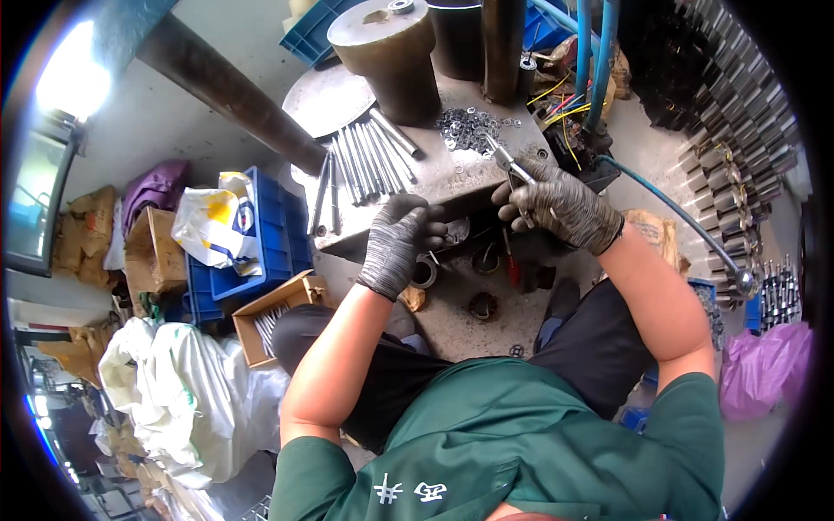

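Note:
My right hand [565,207], in a grey work glove, is closed around a pair of metal pliers [511,162]. Their tip points up and left, just in front of a pile of small dark rings [469,128] on the metal worktable [469,178]. My left hand [395,243], gloved the same way, hovers by the table's front edge with its fingers loosely apart. Nothing shows in it. Beyond it, a row of slim steel rods [369,161] lies on the tabletop.
A thick metal cylinder [391,65] stands at the back of the table. To the left are a blue crate [287,226] and a cardboard box of rods [261,326]. A hose [665,191] crosses at right, near stacked metal parts [721,174].

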